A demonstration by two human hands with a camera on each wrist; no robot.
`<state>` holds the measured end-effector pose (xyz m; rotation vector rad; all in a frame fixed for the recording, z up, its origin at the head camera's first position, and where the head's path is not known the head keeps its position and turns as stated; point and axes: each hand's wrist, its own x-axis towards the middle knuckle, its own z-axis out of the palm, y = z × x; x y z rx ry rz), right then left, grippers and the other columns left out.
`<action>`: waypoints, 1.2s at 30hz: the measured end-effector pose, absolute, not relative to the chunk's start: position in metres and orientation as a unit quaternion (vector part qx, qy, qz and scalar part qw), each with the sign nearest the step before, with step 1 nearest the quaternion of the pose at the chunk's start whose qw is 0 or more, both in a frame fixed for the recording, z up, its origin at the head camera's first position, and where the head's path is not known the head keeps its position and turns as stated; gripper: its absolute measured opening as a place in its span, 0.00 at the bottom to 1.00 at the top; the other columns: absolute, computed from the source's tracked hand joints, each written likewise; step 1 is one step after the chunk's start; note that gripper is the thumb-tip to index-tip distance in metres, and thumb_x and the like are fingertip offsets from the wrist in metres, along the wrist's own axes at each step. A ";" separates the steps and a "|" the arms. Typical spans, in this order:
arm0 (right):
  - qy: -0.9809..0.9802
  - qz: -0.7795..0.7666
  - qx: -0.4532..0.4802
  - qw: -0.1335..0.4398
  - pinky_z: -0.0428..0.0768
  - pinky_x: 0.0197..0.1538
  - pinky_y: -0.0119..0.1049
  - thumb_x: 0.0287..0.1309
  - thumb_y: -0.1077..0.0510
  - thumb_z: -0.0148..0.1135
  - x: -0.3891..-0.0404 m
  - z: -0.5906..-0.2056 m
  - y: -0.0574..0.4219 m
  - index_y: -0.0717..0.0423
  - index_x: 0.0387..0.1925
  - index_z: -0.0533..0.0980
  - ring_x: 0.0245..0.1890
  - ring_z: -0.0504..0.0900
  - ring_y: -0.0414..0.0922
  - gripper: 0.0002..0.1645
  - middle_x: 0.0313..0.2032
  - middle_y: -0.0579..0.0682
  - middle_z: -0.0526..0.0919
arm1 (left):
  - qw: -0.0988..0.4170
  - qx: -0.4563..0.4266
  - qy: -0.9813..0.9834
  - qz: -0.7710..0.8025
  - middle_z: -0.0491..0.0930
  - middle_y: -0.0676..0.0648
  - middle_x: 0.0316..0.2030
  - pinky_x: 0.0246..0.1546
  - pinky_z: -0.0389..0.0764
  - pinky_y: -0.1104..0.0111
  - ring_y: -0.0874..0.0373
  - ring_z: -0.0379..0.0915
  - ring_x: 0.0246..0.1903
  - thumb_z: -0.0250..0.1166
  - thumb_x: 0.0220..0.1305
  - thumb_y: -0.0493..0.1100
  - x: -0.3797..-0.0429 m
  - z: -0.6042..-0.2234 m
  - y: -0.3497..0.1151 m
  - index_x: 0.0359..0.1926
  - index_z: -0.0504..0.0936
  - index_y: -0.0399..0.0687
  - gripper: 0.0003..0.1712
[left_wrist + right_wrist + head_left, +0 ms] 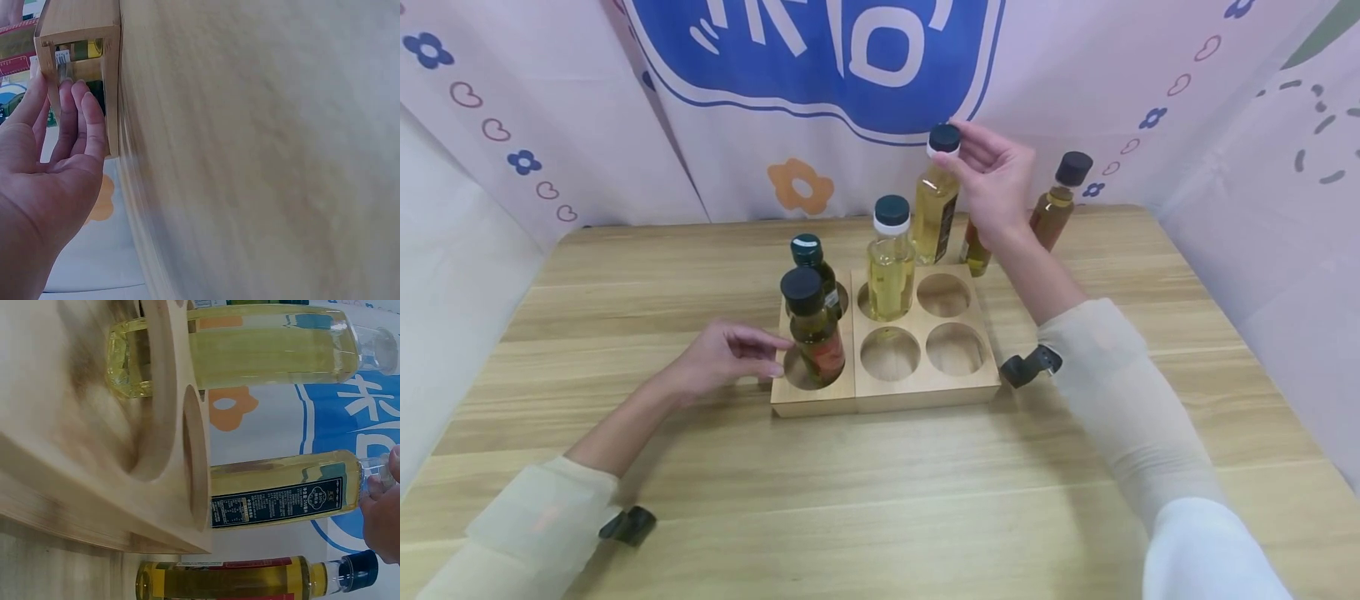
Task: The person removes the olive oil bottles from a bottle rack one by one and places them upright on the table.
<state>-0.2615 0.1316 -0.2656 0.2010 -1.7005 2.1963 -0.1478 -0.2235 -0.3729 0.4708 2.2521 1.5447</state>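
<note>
My right hand pinches the dark green cap and neck of a clear bottle of pale yellow oil. The bottle's base appears near the back edge of the wooden bottle rack; whether it touches the table cannot be told. My left hand grips the rack's left end, some fingers inside its open side. Another pale oil bottle stands in a back-middle hole. A black-capped bottle with a red label sits in the front-left hole, and a dark green bottle in the hole behind it.
Right of the rack stands a black-capped brown oil bottle, partly behind my right forearm. Another amber bottle shows in part beside my right wrist. A printed cloth hangs along the back edge of the wooden table.
</note>
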 end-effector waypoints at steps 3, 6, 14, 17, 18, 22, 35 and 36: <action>-0.601 0.777 0.069 0.174 0.85 0.55 0.34 0.52 0.77 0.74 -0.263 -0.269 0.129 0.70 0.53 0.82 0.50 0.89 0.48 0.24 0.51 0.61 0.87 | 0.186 0.167 0.799 0.546 0.87 0.48 0.38 0.35 0.85 0.70 0.59 0.81 0.36 0.75 0.60 0.31 -0.148 -0.372 -0.223 0.53 0.84 0.27 0.20; -0.606 0.776 0.062 0.165 0.85 0.55 0.34 0.52 0.76 0.74 -0.264 -0.272 0.127 0.68 0.53 0.82 0.50 0.89 0.47 0.24 0.52 0.60 0.87 | 0.186 0.167 0.800 0.546 0.86 0.48 0.38 0.35 0.85 0.70 0.59 0.81 0.35 0.75 0.60 0.31 -0.148 -0.371 -0.223 0.53 0.84 0.27 0.20; -0.633 0.756 0.057 0.159 0.84 0.56 0.32 0.54 0.75 0.74 -0.268 -0.277 0.125 0.68 0.56 0.81 0.53 0.88 0.46 0.26 0.54 0.59 0.86 | 0.183 0.171 0.797 0.550 0.86 0.50 0.36 0.33 0.85 0.70 0.60 0.81 0.33 0.74 0.60 0.30 -0.148 -0.370 -0.222 0.53 0.84 0.26 0.20; -0.637 0.754 0.049 0.153 0.84 0.56 0.31 0.54 0.75 0.74 -0.268 -0.278 0.126 0.67 0.56 0.81 0.54 0.88 0.46 0.26 0.54 0.59 0.86 | 0.184 0.174 0.796 0.550 0.87 0.49 0.36 0.33 0.85 0.70 0.60 0.81 0.33 0.74 0.60 0.30 -0.148 -0.371 -0.222 0.53 0.84 0.26 0.20; -0.639 0.753 0.047 0.151 0.84 0.56 0.31 0.54 0.74 0.74 -0.269 -0.279 0.126 0.67 0.57 0.81 0.54 0.87 0.46 0.26 0.54 0.59 0.86 | 0.184 0.175 0.796 0.549 0.87 0.49 0.36 0.33 0.85 0.70 0.60 0.81 0.33 0.74 0.60 0.30 -0.148 -0.371 -0.222 0.53 0.84 0.27 0.20; -0.643 0.751 0.040 0.142 0.84 0.55 0.31 0.55 0.74 0.74 -0.269 -0.280 0.126 0.65 0.56 0.82 0.54 0.87 0.47 0.26 0.55 0.59 0.86 | 0.184 0.178 0.796 0.548 0.87 0.46 0.37 0.34 0.86 0.70 0.59 0.82 0.33 0.74 0.60 0.30 -0.148 -0.371 -0.222 0.52 0.84 0.27 0.20; -0.665 0.737 0.021 0.123 0.83 0.57 0.29 0.59 0.71 0.72 -0.271 -0.277 0.128 0.65 0.59 0.80 0.56 0.86 0.46 0.25 0.57 0.58 0.85 | 0.183 0.184 0.797 0.546 0.88 0.45 0.39 0.35 0.86 0.69 0.59 0.84 0.34 0.74 0.61 0.30 -0.148 -0.371 -0.222 0.52 0.84 0.27 0.19; -0.667 0.735 0.019 0.121 0.82 0.57 0.29 0.59 0.71 0.73 -0.270 -0.277 0.128 0.65 0.59 0.80 0.57 0.86 0.46 0.26 0.57 0.57 0.85 | 0.182 0.184 0.797 0.545 0.88 0.45 0.39 0.34 0.86 0.69 0.59 0.83 0.34 0.74 0.61 0.30 -0.148 -0.371 -0.222 0.52 0.84 0.27 0.19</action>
